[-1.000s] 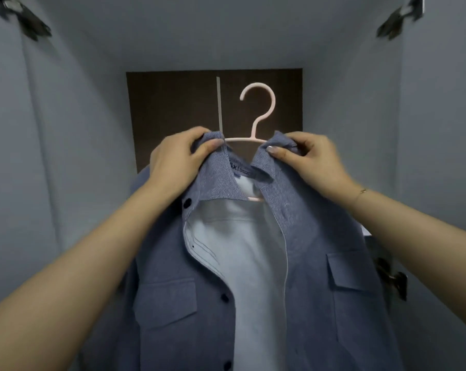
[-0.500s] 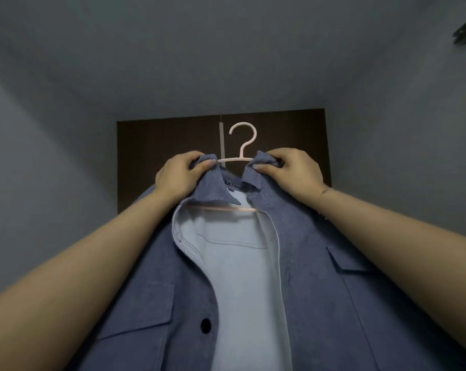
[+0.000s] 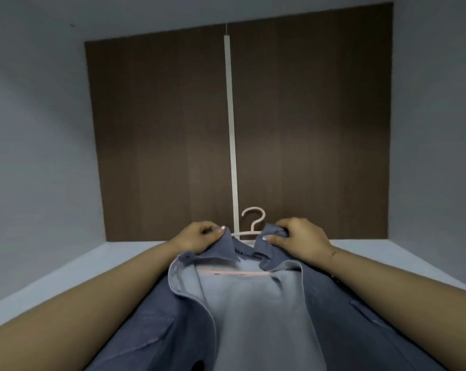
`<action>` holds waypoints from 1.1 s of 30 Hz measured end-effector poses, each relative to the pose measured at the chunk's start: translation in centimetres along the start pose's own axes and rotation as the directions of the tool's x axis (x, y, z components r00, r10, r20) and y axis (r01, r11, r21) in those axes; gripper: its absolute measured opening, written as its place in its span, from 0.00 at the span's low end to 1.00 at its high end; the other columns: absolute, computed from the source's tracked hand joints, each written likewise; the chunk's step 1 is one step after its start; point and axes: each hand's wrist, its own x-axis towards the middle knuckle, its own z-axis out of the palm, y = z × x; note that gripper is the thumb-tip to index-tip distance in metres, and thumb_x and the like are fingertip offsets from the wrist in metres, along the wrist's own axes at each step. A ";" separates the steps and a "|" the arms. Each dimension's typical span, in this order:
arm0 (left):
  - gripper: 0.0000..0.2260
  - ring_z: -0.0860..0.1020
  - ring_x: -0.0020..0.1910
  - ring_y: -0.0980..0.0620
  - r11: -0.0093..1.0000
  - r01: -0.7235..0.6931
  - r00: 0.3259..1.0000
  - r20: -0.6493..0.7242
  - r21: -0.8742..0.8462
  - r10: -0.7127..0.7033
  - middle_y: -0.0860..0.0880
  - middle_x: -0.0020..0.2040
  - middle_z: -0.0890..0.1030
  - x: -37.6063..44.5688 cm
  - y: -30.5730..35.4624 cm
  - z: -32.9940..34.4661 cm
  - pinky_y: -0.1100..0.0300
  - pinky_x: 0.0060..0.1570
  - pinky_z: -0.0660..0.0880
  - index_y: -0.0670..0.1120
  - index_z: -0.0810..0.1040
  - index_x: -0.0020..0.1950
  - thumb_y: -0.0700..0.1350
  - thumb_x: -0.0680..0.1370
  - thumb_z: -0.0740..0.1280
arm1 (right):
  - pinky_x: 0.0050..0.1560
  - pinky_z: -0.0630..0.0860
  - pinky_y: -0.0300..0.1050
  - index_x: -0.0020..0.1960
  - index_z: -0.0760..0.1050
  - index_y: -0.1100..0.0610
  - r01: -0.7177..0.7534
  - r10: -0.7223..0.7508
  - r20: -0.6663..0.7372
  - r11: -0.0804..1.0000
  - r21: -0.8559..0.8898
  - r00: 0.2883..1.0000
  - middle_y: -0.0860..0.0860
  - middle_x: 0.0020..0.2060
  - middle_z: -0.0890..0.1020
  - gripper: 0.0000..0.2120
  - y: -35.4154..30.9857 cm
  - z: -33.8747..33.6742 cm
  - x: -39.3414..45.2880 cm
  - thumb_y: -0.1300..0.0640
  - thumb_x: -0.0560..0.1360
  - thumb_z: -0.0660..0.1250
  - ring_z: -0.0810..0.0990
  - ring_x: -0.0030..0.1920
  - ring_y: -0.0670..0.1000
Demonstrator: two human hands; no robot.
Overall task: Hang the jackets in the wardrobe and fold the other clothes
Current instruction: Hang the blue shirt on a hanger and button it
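Jacket (image 3: 253, 311) hangs open on a pink hanger (image 3: 250, 231) that you hold out in front of you, inside the wardrobe (image 3: 39, 129). Your left hand (image 3: 199, 235) has its fingers curled round the left side of the collar, and your right hand (image 3: 299, 236) pinches the right side the same way, thumb on top of the cloth. The hook rises between your two hands, just beyond the knuckles, roughly the same way off from each. What matters for the hang is where that hook lies against the rail (image 3: 230, 129): the pale rail seems to run away from you toward the brown back panel (image 3: 159, 129), and the hook sits just to the right of its near end, its tip at the left. The hanger's long axis runs left to right, across the rail. You likely need to lift the hook over the rail; whether it is already touching it cannot be told.
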 end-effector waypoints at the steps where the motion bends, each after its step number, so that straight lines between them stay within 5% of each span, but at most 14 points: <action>1: 0.17 0.75 0.45 0.54 0.998 0.053 0.997 0.049 -0.013 -0.053 0.49 0.45 0.80 -0.4 0.0 0.0 0.69 0.40 0.71 0.41 0.81 0.54 0.53 0.82 0.62 | 0.39 0.71 0.44 0.45 0.79 0.55 -0.029 0.028 0.063 0.999 0.013 0.998 0.50 0.41 0.82 0.18 0.1 0.3 0.1 0.39 0.75 0.67 0.78 0.42 0.51; 4: 0.21 0.80 0.41 0.60 0.965 0.154 0.987 0.080 -0.210 -0.140 0.51 0.44 0.81 -1.5 1.4 -1.5 0.74 0.38 0.74 0.40 0.80 0.61 0.54 0.83 0.57 | 0.49 0.75 0.48 0.50 0.81 0.58 -0.057 0.045 0.130 0.994 0.092 0.991 0.54 0.47 0.84 0.18 -0.2 -0.6 0.7 0.43 0.74 0.69 0.81 0.48 0.54; 6: 0.20 0.80 0.54 0.59 0.937 0.161 0.985 0.111 -0.309 -0.132 0.51 0.55 0.81 -2.3 2.2 -3.0 0.71 0.47 0.76 0.42 0.78 0.65 0.54 0.83 0.56 | 0.58 0.73 0.45 0.61 0.78 0.58 -0.055 0.046 0.128 0.996 0.074 0.991 0.54 0.59 0.81 0.21 -0.9 -1.8 0.7 0.46 0.75 0.70 0.79 0.58 0.54; 8: 0.18 0.78 0.59 0.55 0.967 0.118 0.990 0.104 -0.224 -0.097 0.50 0.62 0.79 -3.3 2.7 -4.6 0.69 0.51 0.75 0.46 0.78 0.63 0.55 0.82 0.58 | 0.62 0.69 0.42 0.66 0.75 0.58 -0.004 0.003 0.071 1.000 0.008 0.997 0.55 0.62 0.78 0.23 -2.0 -3.5 0.4 0.47 0.75 0.70 0.76 0.63 0.54; 11: 0.18 0.79 0.53 0.58 0.993 0.080 0.979 0.195 -0.086 -0.062 0.54 0.51 0.81 -5.4 3.1 -7.2 0.62 0.51 0.75 0.49 0.80 0.57 0.61 0.77 0.64 | 0.55 0.74 0.45 0.50 0.81 0.54 0.104 -0.101 0.032 0.987 -0.121 0.994 0.52 0.49 0.81 0.11 -4.6 -6.8 -1.0 0.47 0.75 0.69 0.79 0.52 0.53; 15: 0.17 0.81 0.41 0.61 0.998 0.047 0.911 0.409 0.043 -0.060 0.56 0.44 0.83 -7.5 3.6 -8.4 0.65 0.41 0.78 0.50 0.83 0.53 0.60 0.72 0.72 | 0.37 0.76 0.41 0.39 0.80 0.54 0.021 0.057 0.327 0.973 -0.230 0.943 0.48 0.34 0.82 0.23 -8.4 -8.3 -3.7 0.33 0.69 0.68 0.79 0.36 0.48; 19: 0.03 0.80 0.33 0.54 0.994 -0.056 0.953 0.303 0.091 0.026 0.47 0.37 0.81 -7.0 4.8 -7.4 0.64 0.37 0.79 0.40 0.82 0.46 0.40 0.77 0.71 | 0.19 0.64 0.29 0.30 0.73 0.53 0.018 0.180 0.471 0.922 -0.386 0.863 0.44 0.27 0.72 0.20 -10.0 -6.6 -5.9 0.39 0.69 0.73 0.73 0.24 0.41; 22: 0.02 0.79 0.29 0.56 0.995 -0.098 0.979 0.185 0.032 0.090 0.47 0.36 0.81 -5.7 6.4 -5.9 0.66 0.33 0.78 0.41 0.81 0.45 0.35 0.77 0.69 | 0.28 0.68 0.32 0.34 0.75 0.55 0.044 0.155 0.390 0.889 -0.455 0.907 0.48 0.32 0.77 0.13 -9.3 -5.7 -6.1 0.49 0.73 0.69 0.75 0.34 0.50; 25: 0.08 0.80 0.32 0.54 0.992 -0.076 0.973 0.210 -0.103 0.097 0.44 0.41 0.79 -4.2 8.0 -3.5 0.65 0.34 0.79 0.42 0.77 0.53 0.33 0.76 0.69 | 0.44 0.77 0.41 0.35 0.78 0.52 -0.108 0.199 0.306 0.951 -0.291 0.931 0.50 0.38 0.84 0.09 -7.3 -5.9 -6.0 0.54 0.74 0.70 0.80 0.41 0.51; 28: 0.16 0.79 0.28 0.57 0.986 -0.037 0.945 0.317 -0.160 0.087 0.48 0.41 0.75 -3.2 8.4 -1.1 0.67 0.33 0.79 0.45 0.75 0.60 0.30 0.76 0.67 | 0.37 0.72 0.29 0.30 0.77 0.51 -0.291 0.285 0.197 0.957 0.002 0.938 0.41 0.26 0.79 0.14 -5.0 -5.5 -6.5 0.60 0.74 0.70 0.77 0.32 0.37; 33: 0.13 0.77 0.26 0.61 0.987 -0.050 0.867 0.484 -0.153 0.119 0.52 0.41 0.73 -2.4 6.6 1.9 0.70 0.33 0.75 0.45 0.79 0.58 0.32 0.79 0.63 | 0.43 0.71 0.41 0.36 0.78 0.60 -0.453 0.468 0.101 0.742 0.494 0.878 0.52 0.31 0.79 0.13 -2.9 -4.7 -7.5 0.61 0.79 0.66 0.75 0.36 0.50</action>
